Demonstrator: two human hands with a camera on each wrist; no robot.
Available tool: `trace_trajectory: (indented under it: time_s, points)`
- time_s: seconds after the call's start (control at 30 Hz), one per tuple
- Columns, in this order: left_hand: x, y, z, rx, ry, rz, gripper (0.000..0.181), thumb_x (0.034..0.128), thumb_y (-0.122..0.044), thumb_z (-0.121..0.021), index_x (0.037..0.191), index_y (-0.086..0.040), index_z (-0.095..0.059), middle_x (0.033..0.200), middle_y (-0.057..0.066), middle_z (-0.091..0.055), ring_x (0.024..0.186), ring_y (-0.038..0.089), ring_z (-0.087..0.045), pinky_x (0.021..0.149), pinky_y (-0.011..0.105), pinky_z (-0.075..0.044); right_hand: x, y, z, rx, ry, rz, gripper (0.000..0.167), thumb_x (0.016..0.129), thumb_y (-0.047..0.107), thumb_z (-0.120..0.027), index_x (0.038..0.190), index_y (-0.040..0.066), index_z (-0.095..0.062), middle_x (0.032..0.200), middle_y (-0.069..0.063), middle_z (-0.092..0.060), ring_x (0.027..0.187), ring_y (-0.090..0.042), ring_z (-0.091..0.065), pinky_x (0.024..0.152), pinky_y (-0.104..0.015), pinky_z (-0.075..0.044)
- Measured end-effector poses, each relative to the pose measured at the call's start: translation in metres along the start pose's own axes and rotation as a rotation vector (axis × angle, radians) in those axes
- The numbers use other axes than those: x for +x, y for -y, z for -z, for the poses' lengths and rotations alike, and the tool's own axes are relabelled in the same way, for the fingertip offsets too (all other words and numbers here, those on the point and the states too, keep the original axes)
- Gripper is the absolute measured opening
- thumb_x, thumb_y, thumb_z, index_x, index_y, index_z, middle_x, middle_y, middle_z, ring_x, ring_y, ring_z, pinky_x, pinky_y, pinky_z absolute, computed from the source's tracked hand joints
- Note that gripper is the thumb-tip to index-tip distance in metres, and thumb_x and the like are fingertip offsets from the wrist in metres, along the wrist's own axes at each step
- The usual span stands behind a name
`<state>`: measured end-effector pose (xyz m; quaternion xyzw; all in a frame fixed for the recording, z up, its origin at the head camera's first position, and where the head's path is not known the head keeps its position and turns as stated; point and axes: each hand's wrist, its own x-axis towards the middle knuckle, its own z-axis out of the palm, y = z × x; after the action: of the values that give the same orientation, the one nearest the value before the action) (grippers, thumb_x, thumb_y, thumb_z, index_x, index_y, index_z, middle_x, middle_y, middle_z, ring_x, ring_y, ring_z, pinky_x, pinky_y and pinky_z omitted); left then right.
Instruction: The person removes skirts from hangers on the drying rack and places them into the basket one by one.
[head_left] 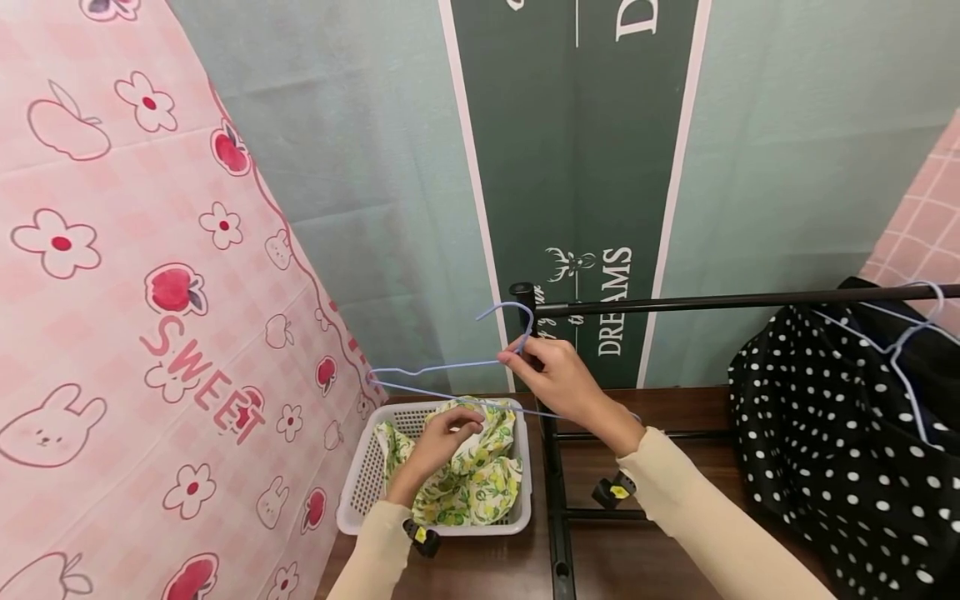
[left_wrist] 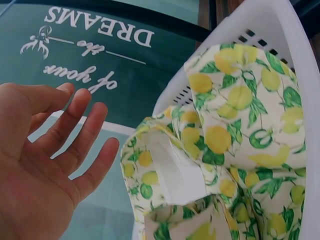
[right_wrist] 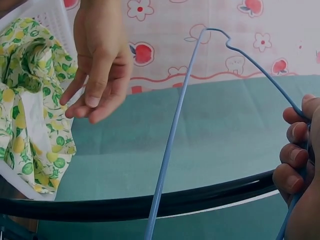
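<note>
My right hand (head_left: 558, 379) grips a blue wire clothes hanger (head_left: 442, 367) just below its hook, beside the end of a black rail. In the right wrist view the fingers curl round the hanger (right_wrist: 172, 125). My left hand (head_left: 442, 442) is over a light grey plastic basket (head_left: 360, 492), its fingers loosely bent with nothing in them. Inside the basket lies a crumpled white garment with a yellow lemon and green leaf print (head_left: 495, 492). The left wrist view shows the left hand (left_wrist: 50, 160) apart from the lemon-print garment (left_wrist: 240, 110).
A black clothes rack's rail (head_left: 675, 303) runs to the right. From it hangs a black garment with white dots (head_left: 787, 417) on another blue hanger (head_left: 900, 342). A pink printed curtain (head_left: 150, 292) stands at the left. Below is a dark wooden floor (head_left: 517, 575).
</note>
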<state>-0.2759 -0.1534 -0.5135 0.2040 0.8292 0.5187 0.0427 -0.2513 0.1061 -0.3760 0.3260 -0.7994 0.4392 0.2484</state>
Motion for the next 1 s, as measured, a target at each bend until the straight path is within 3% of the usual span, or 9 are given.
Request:
trace_trajectory:
  time_s: [0.27, 0.53, 0.77, 0.87, 1.0]
  points:
    - [0.002, -0.014, -0.006, -0.013, -0.002, -0.026, 0.021, 0.1088, -0.019, -0.063, 0.124, -0.010, -0.074, 0.121, 0.009, -0.075, 0.112, 0.025, -0.071, 0.098, 0.034, -0.057, -0.002, -0.003, 0.007, -0.010, 0.006, -0.019, 0.010, 0.105, 0.013, -0.069, 0.106, 0.010, -0.078, 0.072, 0.001, -0.064, 0.056, -0.003, -0.043, 0.053, -0.024, -0.038]
    - [0.006, -0.026, -0.015, -0.047, -0.011, -0.055, 0.025, 0.1097, -0.016, -0.061, 0.127, -0.002, -0.072, 0.120, 0.015, -0.075, 0.113, 0.030, -0.073, 0.095, 0.029, -0.058, -0.007, -0.007, 0.014, -0.045, -0.006, -0.028, 0.007, 0.104, 0.013, -0.071, 0.104, 0.012, -0.078, 0.071, 0.005, -0.063, 0.055, -0.002, -0.041, 0.053, -0.024, -0.036]
    - [0.015, -0.032, -0.024, -0.134, -0.010, -0.079, 0.024, 0.1101, -0.014, -0.060, 0.127, -0.002, -0.072, 0.125, 0.020, -0.072, 0.119, 0.038, -0.069, 0.097, 0.035, -0.060, -0.011, -0.009, 0.020, -0.086, -0.016, -0.050, 0.006, 0.102, 0.014, -0.073, 0.104, 0.012, -0.078, 0.067, 0.009, -0.057, 0.054, -0.003, -0.041, 0.052, -0.024, -0.036]
    - [0.018, -0.036, -0.028, -0.170, -0.010, -0.083, 0.024, 0.1099, -0.012, -0.060, 0.129, -0.001, -0.070, 0.128, 0.020, -0.071, 0.119, 0.037, -0.069, 0.096, 0.031, -0.061, -0.013, -0.011, 0.022, -0.082, -0.015, -0.046, 0.006, 0.102, 0.014, -0.073, 0.104, 0.012, -0.078, 0.067, 0.009, -0.056, 0.054, -0.003, -0.041, 0.052, -0.024, -0.037]
    - [0.022, -0.042, -0.034, -0.182, -0.032, -0.114, 0.024, 0.1092, -0.013, -0.061, 0.129, -0.003, -0.069, 0.128, 0.018, -0.071, 0.117, 0.025, -0.068, 0.094, 0.028, -0.059, -0.015, -0.013, 0.024, -0.075, -0.020, -0.033, 0.006, 0.102, 0.013, -0.072, 0.104, 0.012, -0.078, 0.066, 0.010, -0.055, 0.054, -0.001, -0.040, 0.052, -0.024, -0.037]
